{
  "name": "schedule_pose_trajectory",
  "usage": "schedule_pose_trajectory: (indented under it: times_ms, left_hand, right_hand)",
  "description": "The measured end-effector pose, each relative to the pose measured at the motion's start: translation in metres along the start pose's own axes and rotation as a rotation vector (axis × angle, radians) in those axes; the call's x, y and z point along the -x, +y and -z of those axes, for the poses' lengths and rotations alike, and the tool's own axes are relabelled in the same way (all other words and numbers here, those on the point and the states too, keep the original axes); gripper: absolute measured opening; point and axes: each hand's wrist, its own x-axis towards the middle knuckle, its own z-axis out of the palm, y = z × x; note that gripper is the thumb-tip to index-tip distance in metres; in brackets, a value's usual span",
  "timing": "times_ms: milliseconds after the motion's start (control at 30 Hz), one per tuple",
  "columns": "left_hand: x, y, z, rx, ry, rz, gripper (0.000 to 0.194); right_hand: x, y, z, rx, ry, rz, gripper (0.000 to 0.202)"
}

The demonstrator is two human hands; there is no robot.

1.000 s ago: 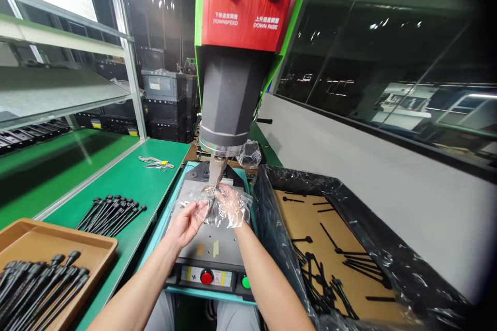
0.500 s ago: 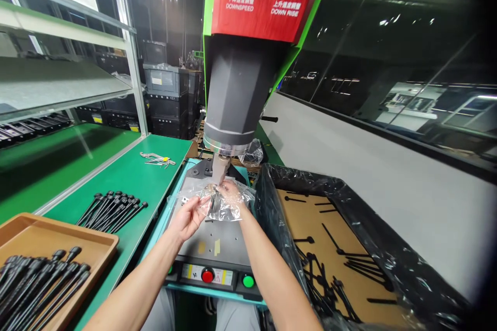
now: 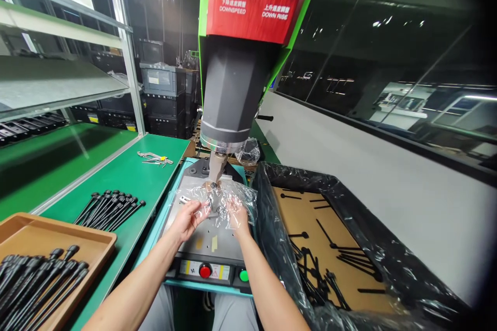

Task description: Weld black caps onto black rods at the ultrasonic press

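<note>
A crinkled clear plastic bag (image 3: 248,197) spreads over the machine's grey metal plate (image 3: 186,251), under the pointed metal horn (image 3: 216,166) of the press. My left hand (image 3: 189,220) is closed on the bag's left side, thumb and fingers pinched together. On the other side my right hand (image 3: 236,213) lies against the plastic, partly covered by it, and its fingertips are hard to make out. Between the hands, just below the horn's tip, a small fixture shows dimly through the film.
Several black rods with round heads (image 3: 111,209) lie on the green bench, with more in a brown tray (image 3: 111,240). At the right, a box lined with black plastic (image 3: 267,238) holds loose black rods on cardboard. Red (image 3: 205,270) and green (image 3: 243,275) buttons line the machine's front.
My right hand has drawn back from beside the horn's tip toward me and slightly right. The bag is spread wider, and my left hand stays nearly in place. The view has shifted slightly.
</note>
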Motion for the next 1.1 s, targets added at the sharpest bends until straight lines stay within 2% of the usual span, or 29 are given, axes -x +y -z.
schedule_pose_trajectory:
  times_ms: [200, 400, 700, 900, 1100]
  left_hand:
    - [0.004, -0.011, 0.003, -0.039, -0.005, 0.004, 0.013]
    - [0.005, -0.014, 0.0, -0.064, -0.02, -0.003, 0.013]
    - [0.006, -0.019, 0.008, -0.12, -0.012, 0.019, 0.013]
    - [0.006, -0.02, -0.001, -0.146, -0.019, 0.009, 0.014]
    - [0.008, -0.029, 0.002, -0.187, -0.021, 0.026, 0.016]
  right_hand:
    - [0.039, 0.033, 0.029, -0.071, 0.076, -0.047, 0.047]
    - [0.052, 0.036, 0.039, -0.197, 0.068, -0.125, 0.049]
    - [0.074, 0.052, 0.05, -0.176, 0.165, -0.12, 0.04]
    - [0.078, 0.056, 0.055, -0.173, 0.143, -0.117, 0.039]
    - [0.084, 0.057, 0.058, -0.165, 0.128, -0.113, 0.042]
